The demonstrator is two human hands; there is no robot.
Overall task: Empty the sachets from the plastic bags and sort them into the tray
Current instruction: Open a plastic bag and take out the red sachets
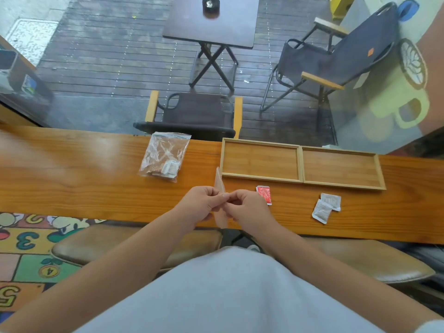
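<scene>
My left hand [204, 203] and my right hand [247, 207] meet over the near edge of the counter, both pinching a clear, flat plastic bag [219, 183] held upright between them. A red sachet [264, 194] lies on the counter just right of my right hand. Two white sachets [327, 206] overlap further right. A second plastic bag [164, 156] with sachets inside lies flat at the back of the counter. The wooden tray [300, 163] with two compartments sits at the back right, both compartments bare.
The long wooden counter [72, 174] runs left to right in front of a window. Brown stools [134, 241] stand beneath its near edge. Beyond the glass are chairs and a small dark table.
</scene>
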